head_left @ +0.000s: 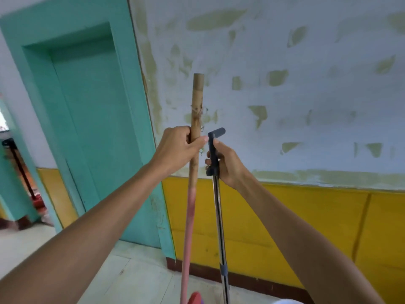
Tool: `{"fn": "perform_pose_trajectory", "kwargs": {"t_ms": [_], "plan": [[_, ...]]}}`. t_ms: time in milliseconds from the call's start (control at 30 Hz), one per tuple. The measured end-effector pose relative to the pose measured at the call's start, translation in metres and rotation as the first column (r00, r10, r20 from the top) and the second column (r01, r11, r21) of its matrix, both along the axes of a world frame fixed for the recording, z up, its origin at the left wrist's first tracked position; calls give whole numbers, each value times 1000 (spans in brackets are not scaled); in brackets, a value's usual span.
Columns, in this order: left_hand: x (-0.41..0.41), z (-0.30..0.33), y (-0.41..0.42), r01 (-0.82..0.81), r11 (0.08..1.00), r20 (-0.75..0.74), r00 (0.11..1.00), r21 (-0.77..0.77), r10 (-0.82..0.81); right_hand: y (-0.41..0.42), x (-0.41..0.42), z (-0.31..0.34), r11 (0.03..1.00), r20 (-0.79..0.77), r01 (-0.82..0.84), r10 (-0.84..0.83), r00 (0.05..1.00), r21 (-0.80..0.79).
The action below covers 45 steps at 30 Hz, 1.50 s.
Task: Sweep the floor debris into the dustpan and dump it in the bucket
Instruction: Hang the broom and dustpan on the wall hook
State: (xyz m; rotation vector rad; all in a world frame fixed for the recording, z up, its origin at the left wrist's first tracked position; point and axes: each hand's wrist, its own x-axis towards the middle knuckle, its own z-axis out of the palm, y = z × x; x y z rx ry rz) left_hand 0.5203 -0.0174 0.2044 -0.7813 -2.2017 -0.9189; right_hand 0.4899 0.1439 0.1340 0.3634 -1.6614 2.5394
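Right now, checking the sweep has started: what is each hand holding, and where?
Left hand grips the broom handle on its bare wooden upper part. Right hand grips the dustpan handle at its dark top grip.

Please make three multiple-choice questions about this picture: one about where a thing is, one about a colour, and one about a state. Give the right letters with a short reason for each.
1. Where does the left hand grip the broom handle?
A. at its very top end
B. below the top, on the bare wooden part
C. on the pink lower part

2. What colour is the lower band of the wall?
A. yellow
B. white
C. red

3. In what state is the right hand?
A. open and empty
B. flat against the wall
C. closed on the dark grip of the metal handle

Answers: 1 B, a length of bare wood stands above the fist, and the pink begins below it. 2 A, the band under the pale upper wall is yellow. 3 C, the fingers wrap the dark grip at the top of the metal shaft.
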Motion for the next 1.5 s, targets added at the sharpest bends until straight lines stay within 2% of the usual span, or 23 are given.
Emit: {"fn": "perform_pose_trajectory", "kwargs": {"t_ms": [100, 200, 300, 367, 433, 533, 600, 700, 767, 833, 933, 1067, 1267, 1333, 1400, 1500], "plan": [[-36, -3, 18, 9, 994, -140, 990, 109, 7, -12, -25, 6, 991, -73, -76, 84, 994, 111], [-74, 4, 37, -10, 978, -239, 969, 210, 62, -21, -51, 10, 988, -181, -11, 39, 983, 152], [-108, 20, 44, -54, 962, -369, 916, 268, 155, -28, -72, 16, 986, -174, -20, 49, 984, 164], [-125, 32, 45, -38, 953, -423, 890, 300, 169, -31, -84, 20, 967, -186, 82, -38, 982, 241], [-140, 34, 44, 5, 948, -445, 884, 317, 144, -31, -94, 22, 925, -252, 175, -90, 964, 338], [-166, 33, 40, 31, 931, -457, 877, 364, 150, -32, -114, 20, 884, -289, 171, -42, 956, 436], [-181, 36, 37, 30, 902, -426, 888, 430, 174, -35, -127, 15, 856, -380, 229, -41, 924, 464], [-201, 50, 34, 64, 804, -329, 929, 591, 168, -37, -148, 9, 851, -517, 327, -77, 852, 411], [-211, 60, 31, 129, 747, -310, 945, 652, 108, -38, -162, 15, 793, -551, 402, -102, 828, 458], [-220, 65, 30, 200, 715, -311, 950, 671, 27, -36, -175, 23, 762, -540, 413, -98, 836, 500], [-232, 70, 29, 271, 688, -319, 946, 673, -60, -38, -190, 28, 778, -539, 414, -116, 834, 472], [-245, 73, 26, 301, 724, -387, 921, 621, -52, -52, -201, 27, 730, -593, 528, -209, 777, 434], [-255, 75, 23, 345, 729, -431, 899, 592, -75, -65, -207, 25, 749, -632, 559, -248, 735, 356], [-255, 75, 24, 346, 744, -439, 895, 571, -79, -66, -205, 25, 759, -620, 534, -225, 752, 372], [-257, 69, 25, 333, 754, -417, 905, 566, -87, -65, -202, 24, 796, -562, 442, -158, 812, 414], [-265, 50, 31, 285, 775, -403, 914, 564, -42, -62, -200, 14, 762, -489, 436, -181, 854, 479]]}}
